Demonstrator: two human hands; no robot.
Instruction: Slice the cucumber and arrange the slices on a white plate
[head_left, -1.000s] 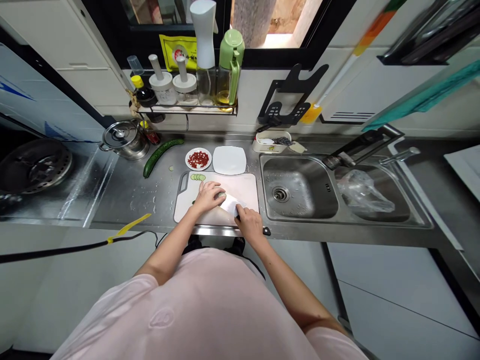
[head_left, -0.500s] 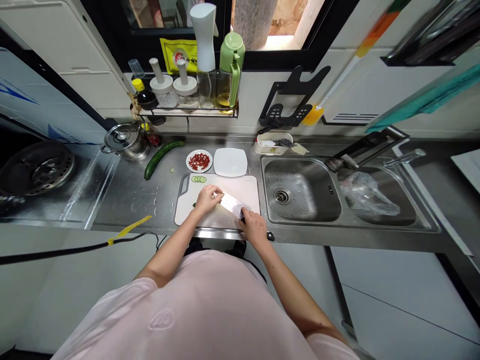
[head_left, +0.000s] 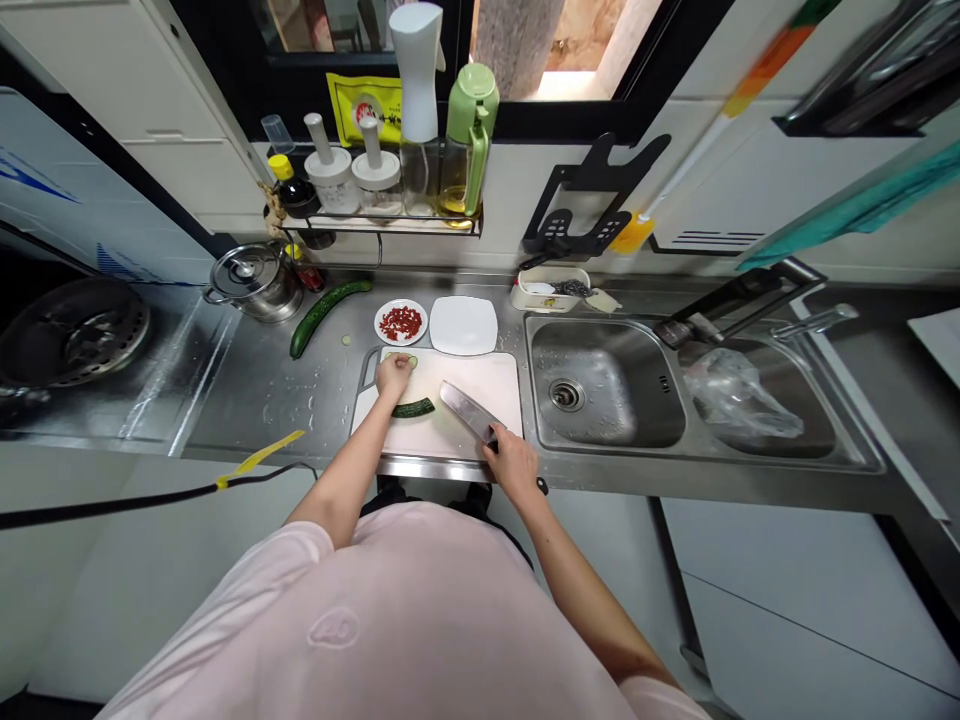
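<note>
My right hand [head_left: 513,462] grips the black handle of a broad kitchen knife [head_left: 466,408], its blade slanting up and left over the white cutting board [head_left: 487,375]. My left hand [head_left: 394,376] is at the board's upper left, fingers pinched together on a pale green cucumber slice [head_left: 412,361]. That hand mostly covers the other slices there. A cut piece of dark green cucumber [head_left: 413,408] lies on the board between my left wrist and the blade.
Behind the board stand a plate of chopped red pieces [head_left: 400,322] and a white plate [head_left: 463,325]. A whole cucumber [head_left: 324,316] and a steel pot [head_left: 255,282] are at left. The sink [head_left: 604,385] is at right, beneath the window wall's seasoning rack [head_left: 382,224].
My left hand has moved from beside the blade up and left to the slices. The knife has shifted slightly, its blade now apart from that hand, and the cucumber piece has come into view.
</note>
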